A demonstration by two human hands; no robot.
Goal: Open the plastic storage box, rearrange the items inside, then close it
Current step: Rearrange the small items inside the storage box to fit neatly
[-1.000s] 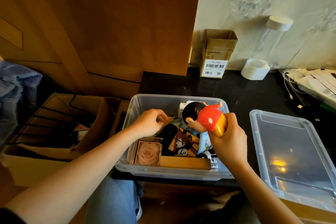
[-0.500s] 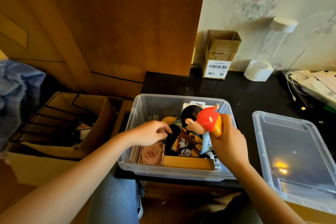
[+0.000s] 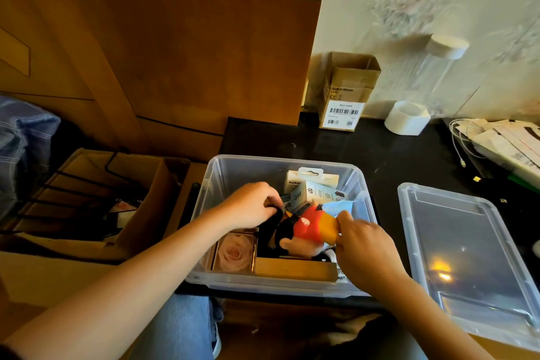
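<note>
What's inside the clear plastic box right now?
Inside the storage box: a rose picture, a wooden block, white retail boxes, and a red-and-yellow toy figure held by the right hand. The hands and the toy hide what lies beneath.

Lid (image 3: 467, 254) right of box (image 3: 233, 172); figurine (image 3: 306, 231) inside.

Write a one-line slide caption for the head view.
Right hand lays red-shirted toy figure into clear plastic storage box; left hand grips black item; clear lid alongside.
</note>
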